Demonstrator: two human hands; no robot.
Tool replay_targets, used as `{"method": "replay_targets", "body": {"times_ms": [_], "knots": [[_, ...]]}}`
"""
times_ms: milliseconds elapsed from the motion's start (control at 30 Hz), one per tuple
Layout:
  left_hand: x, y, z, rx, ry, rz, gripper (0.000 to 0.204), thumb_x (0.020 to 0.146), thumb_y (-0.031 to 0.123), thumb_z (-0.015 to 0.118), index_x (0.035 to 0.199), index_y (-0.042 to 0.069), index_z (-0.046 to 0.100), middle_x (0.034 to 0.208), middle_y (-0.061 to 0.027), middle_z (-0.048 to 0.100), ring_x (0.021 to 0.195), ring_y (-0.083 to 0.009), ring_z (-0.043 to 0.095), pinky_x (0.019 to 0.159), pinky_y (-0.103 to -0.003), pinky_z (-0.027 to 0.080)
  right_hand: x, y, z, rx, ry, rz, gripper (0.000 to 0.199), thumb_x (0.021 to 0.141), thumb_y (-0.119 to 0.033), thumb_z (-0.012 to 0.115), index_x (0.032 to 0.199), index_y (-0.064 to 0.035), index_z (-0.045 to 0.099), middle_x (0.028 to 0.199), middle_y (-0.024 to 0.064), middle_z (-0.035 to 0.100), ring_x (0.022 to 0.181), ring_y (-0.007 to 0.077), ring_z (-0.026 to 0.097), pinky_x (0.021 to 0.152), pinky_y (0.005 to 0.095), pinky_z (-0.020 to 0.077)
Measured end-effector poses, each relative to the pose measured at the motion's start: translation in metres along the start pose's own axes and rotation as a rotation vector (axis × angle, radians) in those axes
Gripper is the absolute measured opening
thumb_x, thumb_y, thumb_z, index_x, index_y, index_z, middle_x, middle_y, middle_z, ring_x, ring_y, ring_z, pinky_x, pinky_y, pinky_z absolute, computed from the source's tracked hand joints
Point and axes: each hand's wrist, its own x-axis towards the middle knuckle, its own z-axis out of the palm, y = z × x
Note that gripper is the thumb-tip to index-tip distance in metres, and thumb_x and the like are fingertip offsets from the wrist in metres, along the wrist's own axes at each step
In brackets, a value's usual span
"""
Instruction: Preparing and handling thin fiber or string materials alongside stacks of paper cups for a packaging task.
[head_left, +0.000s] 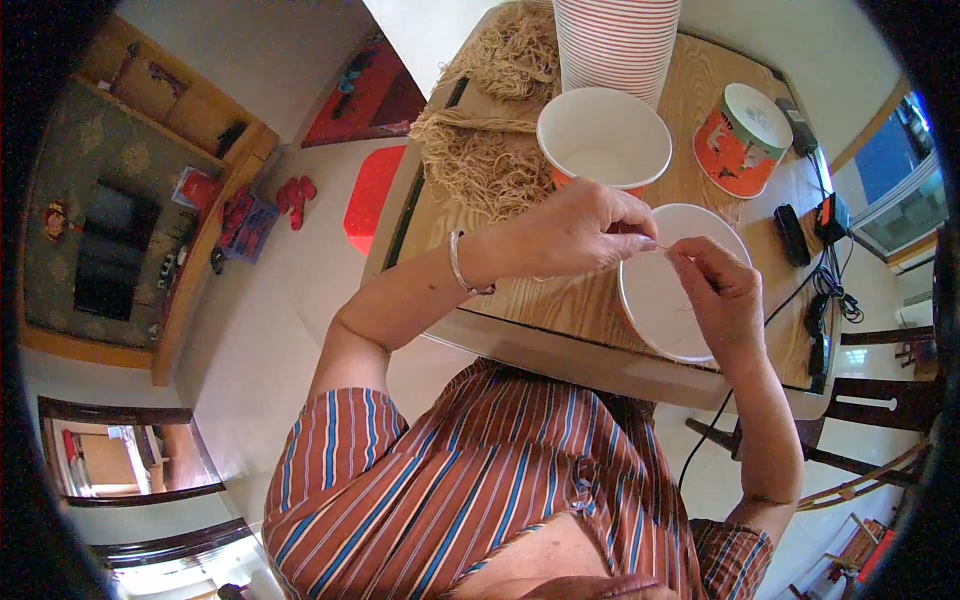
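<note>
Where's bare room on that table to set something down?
Bare tabletop shows between the tall cup stack and the patterned tub; a narrow strip lies between the left hand and the near edge. Crowded: left with tan strands, right with black cables, middle with open tubs.

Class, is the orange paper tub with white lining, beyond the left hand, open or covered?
Open: beyond the left hand, the orange paper tub has no lid, so its white inside shows.

The left hand and right hand pinch just beside each other.
</note>
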Motion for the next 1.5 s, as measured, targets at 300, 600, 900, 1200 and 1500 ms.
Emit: {"method": "replay_targets", "body": {"times_ms": [300,600,900,1200,1500], "knots": [[-0.002,0.000,0.012,0.291,0.104,0.188,0.014,0.083,0.010,0.063,0.093,0.001,0.065,0.086,-0.0132,0.064,0.078,-0.0299,0.064,0.070,-0.037,0.051,0.001,-0.017,-0.001,-0.034,-0.106,0.056,0.039,0.085,-0.007,0.066,0.123,-0.0062,0.053,0.102,0.0062,0.067,0.060,0.0080,0.057,0.054,0.0236,0.0462],[-0.005,-0.003,0.015,0.394,0.097,0.185,0.016,0.083,0.014,0.063,0.093,0.002,0.064,0.088,-0.0138,0.063,0.081,-0.0321,0.064,0.072,-0.039,0.051,0.006,-0.011,0.009,0.344,-0.121,0.302,0.012,0.089,-0.007,0.062,0.096,-0.0052,0.053,0.068,0.0022,0.060,0.060,0.0076,0.058,0.048,0.0226,0.0468],[-0.008,-0.016,0.009,0.264,0.172,0.200,0.014,0.083,0.014,0.066,0.092,0.004,0.066,0.079,-0.0103,0.065,0.071,-0.0251,0.065,0.065,-0.034,0.052,-0.005,-0.011,0.005,0.280,-0.066,0.219,0.008,0.090,-0.008,0.059,0.083,-0.0056,0.056,0.063,-0.0009,0.055,0.052,0.0045,0.049,0.045,0.0222,0.0393],[-0.012,-0.003,0.015,-0.052,0.208,-0.108,0.034,0.098,0.028,0.050,0.087,0.000,0.065,0.066,-0.0079,0.060,0.063,-0.0124,0.060,0.058,-0.029,0.049,-0.013,-0.013,0.007,0.381,-0.037,0.164,0.008,0.091,-0.008,0.059,0.083,-0.0057,0.056,0.065,-0.0021,0.054,0.054,0.0035,0.049,0.047,0.0208,0.0391],[-0.011,-0.004,0.029,-0.092,0.071,-0.142,0.029,0.097,0.026,0.054,0.092,0.000,0.064,0.070,-0.0075,0.062,0.067,-0.0099,0.057,0.061,-0.028,0.047,-0.017,-0.013,0.011,0.309,-0.025,0.119,0.007,0.091,-0.005,0.058,0.085,-0.0053,0.056,0.067,-0.0033,0.053,0.056,0.0019,0.047,0.048,0.0194,0.0377]]}}
